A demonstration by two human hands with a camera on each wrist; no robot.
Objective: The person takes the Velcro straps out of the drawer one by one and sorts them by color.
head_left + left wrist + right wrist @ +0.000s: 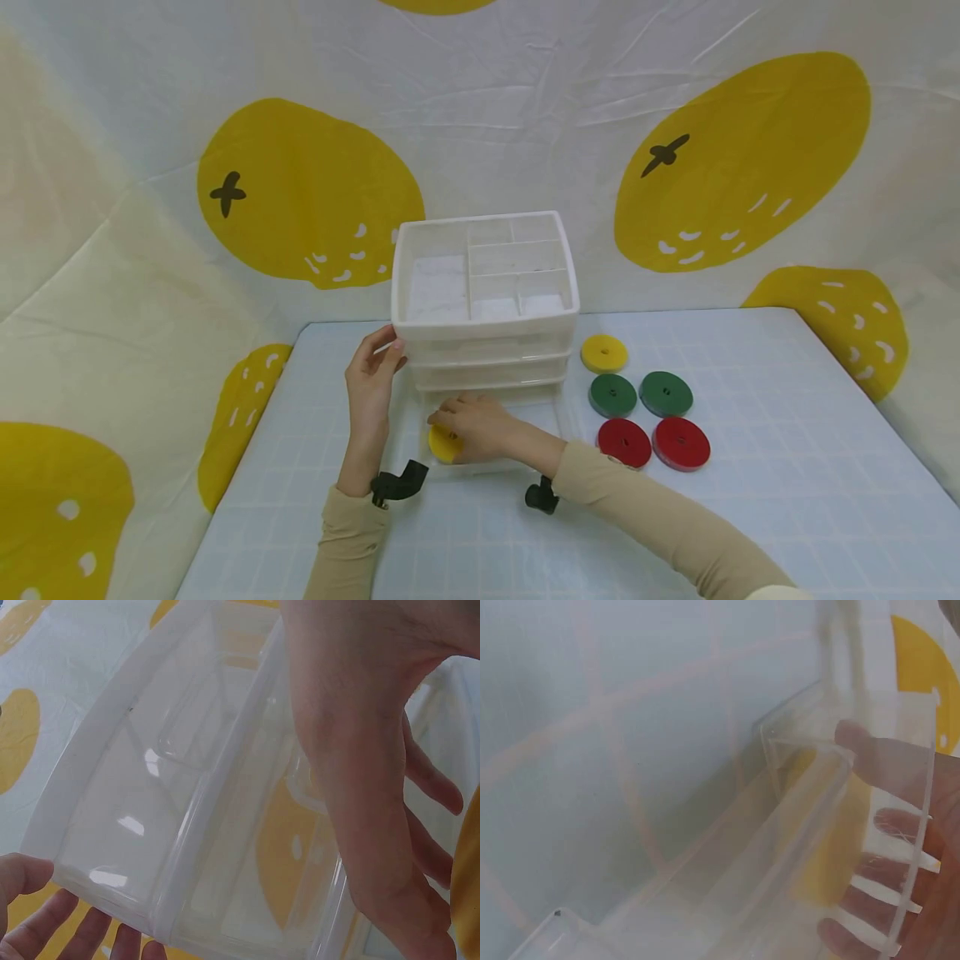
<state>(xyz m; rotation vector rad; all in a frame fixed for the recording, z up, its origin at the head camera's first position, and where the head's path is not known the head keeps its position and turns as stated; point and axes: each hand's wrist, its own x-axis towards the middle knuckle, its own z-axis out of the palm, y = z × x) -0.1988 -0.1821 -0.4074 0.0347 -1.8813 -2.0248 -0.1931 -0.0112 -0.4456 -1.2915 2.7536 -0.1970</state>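
A white plastic drawer unit [487, 329] stands at the back of the table, its clear bottom drawer [487, 469] pulled out. My left hand [367, 383] rests its thumb and fingertips against the unit's upper left front corner. In the left wrist view, those fingertips [67, 900] touch the unit's side. Inside the drawer, at its left end, my right hand [483, 425] grips a yellow roll [442, 446], a flat disc with a small centre hole. Through the clear drawer wall, the right wrist view shows the right fingers [889, 866] beside the yellow roll [829, 859].
Right of the unit lie another yellow roll [604, 353], two green rolls [612, 395] [666, 393] and two red rolls [624, 442] [681, 442]. The unit's top tray [468, 258] has divided compartments. A fruit-print cloth [517, 133] hangs behind the table.
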